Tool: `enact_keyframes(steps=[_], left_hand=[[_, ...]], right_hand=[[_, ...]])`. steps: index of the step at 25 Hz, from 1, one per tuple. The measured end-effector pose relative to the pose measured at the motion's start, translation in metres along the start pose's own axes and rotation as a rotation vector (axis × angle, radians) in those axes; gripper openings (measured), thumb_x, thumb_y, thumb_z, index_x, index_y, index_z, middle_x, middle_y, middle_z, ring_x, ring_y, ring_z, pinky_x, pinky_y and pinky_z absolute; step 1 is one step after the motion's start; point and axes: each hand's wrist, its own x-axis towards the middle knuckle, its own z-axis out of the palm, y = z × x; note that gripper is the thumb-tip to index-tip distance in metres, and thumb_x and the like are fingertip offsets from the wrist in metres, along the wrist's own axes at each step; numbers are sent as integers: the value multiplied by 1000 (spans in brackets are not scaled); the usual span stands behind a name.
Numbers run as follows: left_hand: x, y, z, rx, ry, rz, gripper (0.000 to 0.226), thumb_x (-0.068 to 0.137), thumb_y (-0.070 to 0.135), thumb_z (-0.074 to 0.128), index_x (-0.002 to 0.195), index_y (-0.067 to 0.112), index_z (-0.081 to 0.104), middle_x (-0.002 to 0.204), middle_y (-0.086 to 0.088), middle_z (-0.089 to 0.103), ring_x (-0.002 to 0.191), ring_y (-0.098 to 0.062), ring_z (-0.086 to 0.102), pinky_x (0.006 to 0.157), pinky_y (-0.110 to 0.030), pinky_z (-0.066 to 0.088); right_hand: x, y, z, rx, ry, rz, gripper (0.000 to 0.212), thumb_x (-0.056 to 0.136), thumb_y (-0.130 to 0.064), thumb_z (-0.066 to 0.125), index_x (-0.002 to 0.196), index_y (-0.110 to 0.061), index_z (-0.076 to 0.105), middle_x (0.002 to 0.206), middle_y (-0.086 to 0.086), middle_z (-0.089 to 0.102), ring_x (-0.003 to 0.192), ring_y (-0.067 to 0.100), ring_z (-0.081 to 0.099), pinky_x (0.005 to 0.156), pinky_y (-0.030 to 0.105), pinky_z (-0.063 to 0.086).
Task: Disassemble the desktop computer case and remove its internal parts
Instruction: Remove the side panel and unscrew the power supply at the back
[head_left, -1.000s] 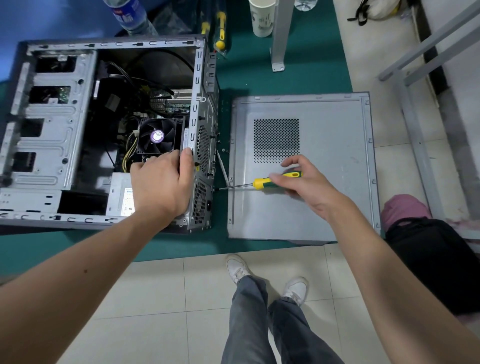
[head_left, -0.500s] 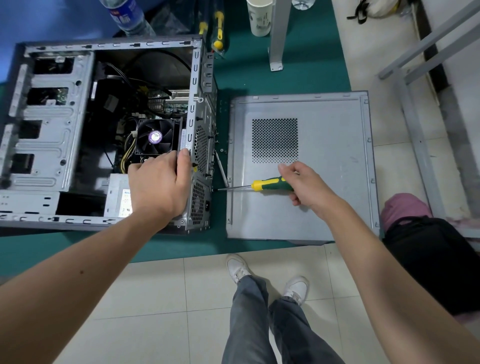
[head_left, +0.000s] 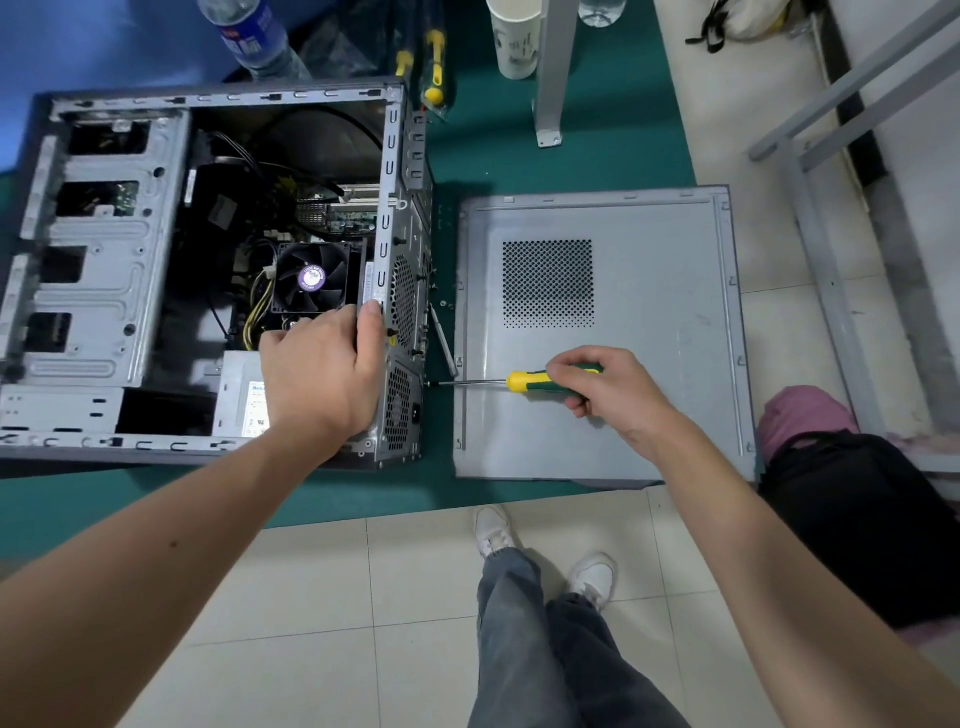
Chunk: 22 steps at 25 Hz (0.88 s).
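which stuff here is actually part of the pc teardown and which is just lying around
In use:
- open grey metal computer case
- yellow-and-green-handled screwdriver, tip at the case's rear panel
- left hand gripping the case's rear edge
- right hand holding the screwdriver
- removed grey side panel, lying flat

Lying about:
- clear plastic water bottle with blue label
- white paper cup
- black bag
- spare yellow-handled tools

Print on the power supply label (head_left: 255, 402) and bottle label (head_left: 248, 32) is too blurred to read.
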Motion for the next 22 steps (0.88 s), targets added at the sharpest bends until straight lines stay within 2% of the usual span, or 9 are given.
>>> enact_keyframes(steps=[5,8,10,12,13,15,16,19,22], left_hand=[[0,-1,-1,14,-16,0,54,99,47,9,61,22,40,59,2,49,62,-25,49,80,-43,33],[0,-3,-1,-14,6,-1,50,99,47,10,72,18,41,61,2,49,64,-26,50,79,-43,32],[0,-1,-1,-58,22,11,45,100,46,12,87,18,45,72,1,56,70,-26,53,82,-45,34],[-2,0,-1,-80,3,12,46,102,45,14,120,19,48,100,-4,63,89,-28,57,89,-51,36],[-3,0,-1,-82,-8,3,47,103,44,17,136,20,42,115,-7,60,100,-30,56,92,-52,35],[-2,0,-3,-89,14,2,49,104,40,26,149,23,30,128,-13,50,110,-33,49,92,-52,36],[-3,1,-6,-93,42,60,48,103,36,33,150,23,30,128,-15,47,110,-34,48,91,-52,37],[5,9,-27,-17,75,440,59,94,36,53,149,27,33,129,-11,48,116,-29,46,97,-50,39],[17,27,-45,111,-99,648,67,90,48,56,150,35,30,125,2,53,118,-19,46,104,-43,35]], right_hand=[[-13,12,-8,118,57,62,9,87,-21,71,88,-13,74,56,-7,62,45,9,51,42,15,38],[-24,11,-15,260,71,93,10,87,-16,68,88,-8,74,64,2,65,46,11,47,43,18,39],[-31,9,-18,385,93,116,9,87,-12,67,83,-7,73,69,9,65,47,12,44,43,21,39],[-40,4,-20,480,113,133,8,87,-10,66,82,-4,70,71,14,61,46,13,41,42,22,35],[-45,3,-21,509,119,136,8,87,-10,66,84,-3,68,72,15,58,45,13,39,41,21,32],[-53,-3,-23,543,127,132,8,87,-9,65,87,-1,66,70,13,54,44,12,37,40,20,28],[-57,-6,-24,548,127,131,8,87,-9,65,87,-1,66,69,13,54,44,12,36,39,20,27],[-67,-19,-30,547,130,107,10,87,-11,66,86,-1,68,69,14,58,44,12,36,38,21,27],[-75,-31,-35,553,141,68,10,86,-12,67,82,-4,71,68,15,59,44,12,36,38,21,28]])
